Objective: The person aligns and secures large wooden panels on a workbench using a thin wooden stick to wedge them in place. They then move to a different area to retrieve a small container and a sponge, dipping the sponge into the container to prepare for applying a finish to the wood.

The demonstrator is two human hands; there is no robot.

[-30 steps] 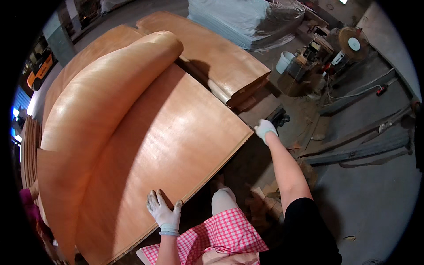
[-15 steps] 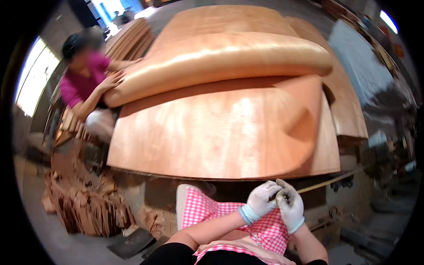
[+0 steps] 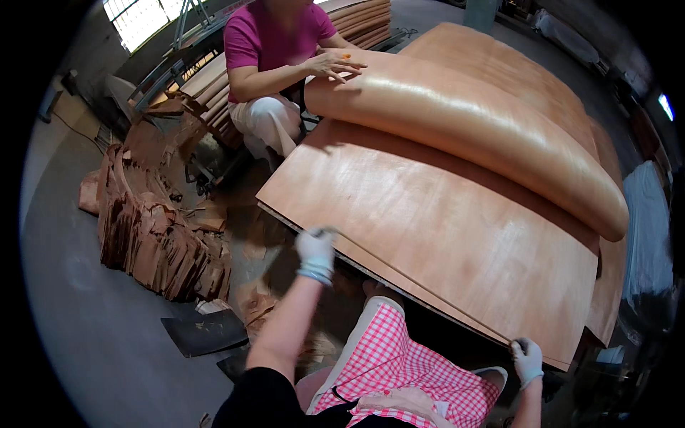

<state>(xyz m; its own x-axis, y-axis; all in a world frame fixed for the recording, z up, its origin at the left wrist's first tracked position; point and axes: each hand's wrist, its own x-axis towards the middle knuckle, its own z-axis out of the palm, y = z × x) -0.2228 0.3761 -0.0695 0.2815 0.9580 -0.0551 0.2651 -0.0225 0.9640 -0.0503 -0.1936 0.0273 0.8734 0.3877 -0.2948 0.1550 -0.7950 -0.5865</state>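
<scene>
A thin, straight strip lies slantwise along the near edge of a large reddish-brown veneer sheet. My left hand, in a white glove, is closed at the strip's left end; motion blurs its fingertips. My right hand, also gloved, has its fingers closed at the other end, by the sheet's near right edge. Across the far part of the sheet runs a thick roll of veneer. A co-worker's hand rests spread on the roll's left end.
The co-worker, in a magenta shirt, sits at the stack's left end. A ragged pile of veneer scraps stands on the floor at left. Near it lies a dark flat piece. Long boards are stacked behind the co-worker.
My hands have moved apart from being together, the left to the sheet's front edge. The loose curled veneer at the right no longer shows. My view has turned left.
</scene>
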